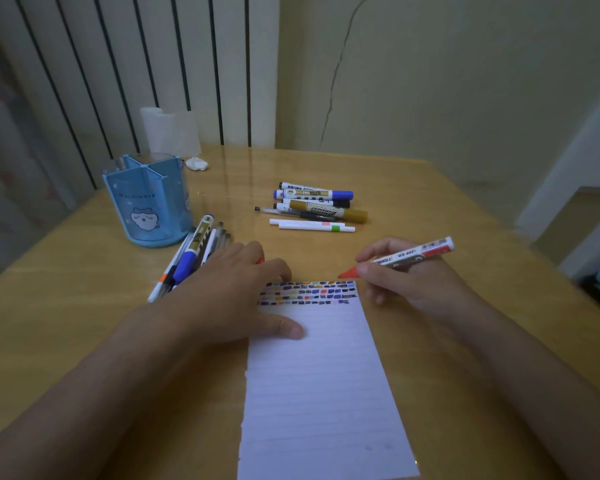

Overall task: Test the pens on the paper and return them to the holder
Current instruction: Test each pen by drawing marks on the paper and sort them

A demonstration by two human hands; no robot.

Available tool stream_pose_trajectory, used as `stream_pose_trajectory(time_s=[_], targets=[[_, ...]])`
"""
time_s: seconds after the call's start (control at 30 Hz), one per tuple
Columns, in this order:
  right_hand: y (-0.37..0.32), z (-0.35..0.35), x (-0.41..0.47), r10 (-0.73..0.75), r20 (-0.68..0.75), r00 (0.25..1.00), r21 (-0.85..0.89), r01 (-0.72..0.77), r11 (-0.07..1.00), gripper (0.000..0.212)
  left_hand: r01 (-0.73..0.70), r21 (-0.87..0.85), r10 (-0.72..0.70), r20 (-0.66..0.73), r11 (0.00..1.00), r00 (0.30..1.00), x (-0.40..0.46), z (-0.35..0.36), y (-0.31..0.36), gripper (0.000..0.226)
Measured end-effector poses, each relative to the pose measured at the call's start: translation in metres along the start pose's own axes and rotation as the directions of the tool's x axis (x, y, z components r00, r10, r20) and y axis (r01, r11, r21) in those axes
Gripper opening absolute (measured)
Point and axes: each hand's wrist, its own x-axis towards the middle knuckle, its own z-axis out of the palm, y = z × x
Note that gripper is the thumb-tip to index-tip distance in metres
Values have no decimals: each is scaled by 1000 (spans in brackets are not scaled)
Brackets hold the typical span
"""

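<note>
Above the paper [321,382], the right hand [406,282] grips a red marker [409,256].

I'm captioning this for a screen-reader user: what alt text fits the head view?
A right hand holds a red marker at the top edge of a lined paper with rows of colour marks, while the left hand presses the paper down. A blue holder and loose pens sit on the wooden table.

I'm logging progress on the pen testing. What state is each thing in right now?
Red marker: uncapped, held in right hand, tip at paper's top edge.
Paper: flat, colour marks along top, pinned by left hand.
Holder: upright, no pens visible inside.
Other pens: lying on table.
</note>
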Motion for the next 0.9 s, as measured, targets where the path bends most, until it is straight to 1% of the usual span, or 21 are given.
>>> stream_pose_trajectory(time_s=[0.07,0.2,0.33,0.9], targets=[[1,0,-1,-17,7,1000,-2,17,1000,13,4,2,-4,2,1000,1000,0,0,0,82],[4,-1,3,1,-7,1000,-109,-2,994,2,5,3,-5,10,1000,1000,1,-1,0,82],[5,0,2,13,-11,1000,-189,-15,982,10,3,-9,-3,4,1000,1000,0,0,0,82],[7,1,2,30,-37,999,-229,-38,973,11,-2,-34,3,19,999,1000,3,1,-1,78]])
